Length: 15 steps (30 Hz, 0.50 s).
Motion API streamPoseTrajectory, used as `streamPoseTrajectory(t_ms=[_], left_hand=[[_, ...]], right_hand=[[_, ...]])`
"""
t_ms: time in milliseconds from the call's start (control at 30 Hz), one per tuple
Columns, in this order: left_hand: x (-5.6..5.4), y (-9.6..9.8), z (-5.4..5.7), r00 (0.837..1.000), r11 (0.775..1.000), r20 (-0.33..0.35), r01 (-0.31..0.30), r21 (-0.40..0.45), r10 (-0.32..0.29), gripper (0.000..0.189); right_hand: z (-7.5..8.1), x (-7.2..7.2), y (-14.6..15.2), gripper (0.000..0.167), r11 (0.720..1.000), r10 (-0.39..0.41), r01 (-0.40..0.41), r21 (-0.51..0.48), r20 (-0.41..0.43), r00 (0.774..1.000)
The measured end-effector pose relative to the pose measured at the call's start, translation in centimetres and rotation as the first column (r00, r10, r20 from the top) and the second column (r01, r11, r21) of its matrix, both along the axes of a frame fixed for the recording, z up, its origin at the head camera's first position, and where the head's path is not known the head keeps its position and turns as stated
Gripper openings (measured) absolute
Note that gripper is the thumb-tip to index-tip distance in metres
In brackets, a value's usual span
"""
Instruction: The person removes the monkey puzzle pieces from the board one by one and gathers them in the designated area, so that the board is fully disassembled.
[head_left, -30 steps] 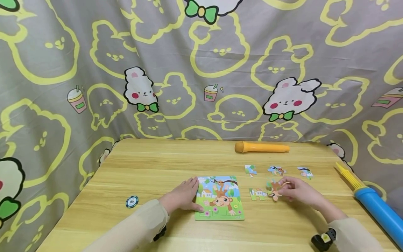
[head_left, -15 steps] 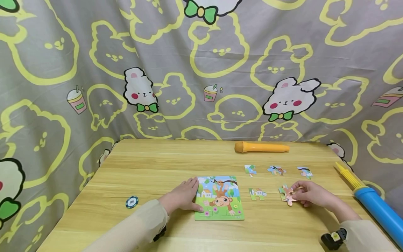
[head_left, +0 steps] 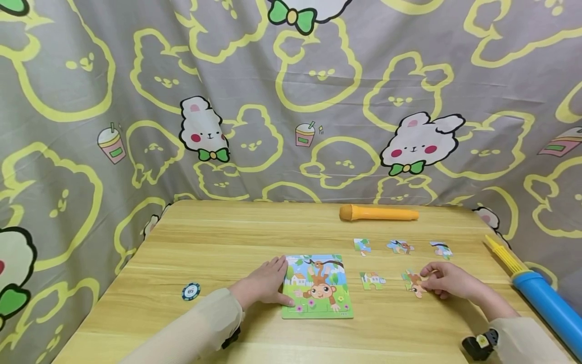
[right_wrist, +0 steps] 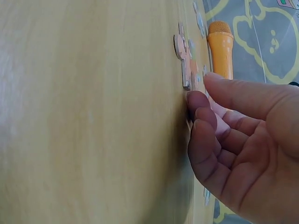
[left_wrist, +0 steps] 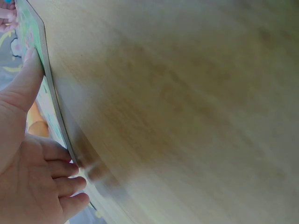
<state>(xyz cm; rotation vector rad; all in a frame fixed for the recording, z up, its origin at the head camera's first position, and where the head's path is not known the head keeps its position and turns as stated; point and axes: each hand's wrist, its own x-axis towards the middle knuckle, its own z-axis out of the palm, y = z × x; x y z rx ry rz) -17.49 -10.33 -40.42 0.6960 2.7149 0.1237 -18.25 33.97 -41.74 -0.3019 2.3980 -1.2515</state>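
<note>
A square jigsaw puzzle board point(head_left: 318, 314) with a monkey picture lies flat on the wooden table. My left hand point(head_left: 260, 284) rests at its left side, thumb point(left_wrist: 32, 77) on the board's face and fingertips point(left_wrist: 70, 170) along its edge. To the right, a brown and green puzzle piece point(head_left: 413, 284) with part of the monkey lies on the table. My right hand point(head_left: 447, 279) is beside its right edge. In the right wrist view the fingers are loosely curled, the thumb stands apart from them, and the piece point(right_wrist: 183, 53) lies just beyond the fingertips.
A puzzle piece with a house point(head_left: 372, 280) lies between the board and my right hand. Behind sit three more pieces, including a branch piece point(head_left: 400, 246). An orange toy microphone point(head_left: 379, 213) lies farther back, a blue pump point(head_left: 547, 308) at right, a poker chip point(head_left: 191, 291) at left.
My right hand has carried the monkey piece rightward, away from the house piece, set it flat on the table and loosened its fingers. My left hand has stayed on the board.
</note>
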Motion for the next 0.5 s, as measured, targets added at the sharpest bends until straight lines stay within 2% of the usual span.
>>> streamPoseTrajectory(t_ms=[300,500], left_hand=[[0.2,0.0,0.2,1.0,1.0,-0.001,-0.003,0.001,0.003,0.1],[0.1,0.1,0.3,1.0,1.0,-0.007,0.002,-0.002,-0.002,0.099]], right_hand=[[0.4,-0.1,-0.6,0.033,1.0,0.013,-0.014,-0.021,-0.078,0.997],[1.2,-0.3,-2.0,0.042,0.998,0.006,-0.015,-0.067,-0.131,0.991]])
